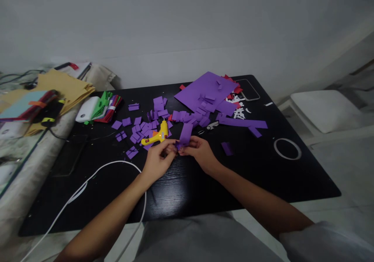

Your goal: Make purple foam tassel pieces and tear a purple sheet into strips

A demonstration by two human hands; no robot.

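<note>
Both my hands meet over the middle of a black table, pinching one purple paper piece between them. A flap of it stands up above the fingers. My left hand is closed on its left edge, and my right hand grips the lower right side. The fingertips partly hide the piece. Just behind my left hand lies a yellow glue gun, nozzle pointing away from me. Many small purple paper pieces are scattered around it. Scissors lie beyond my right hand.
A large purple sheet lies at the back, near white scraps and a purple strip. A white cable loops across the left front. A tape ring lies right. Coloured bundles and brown envelopes are at left.
</note>
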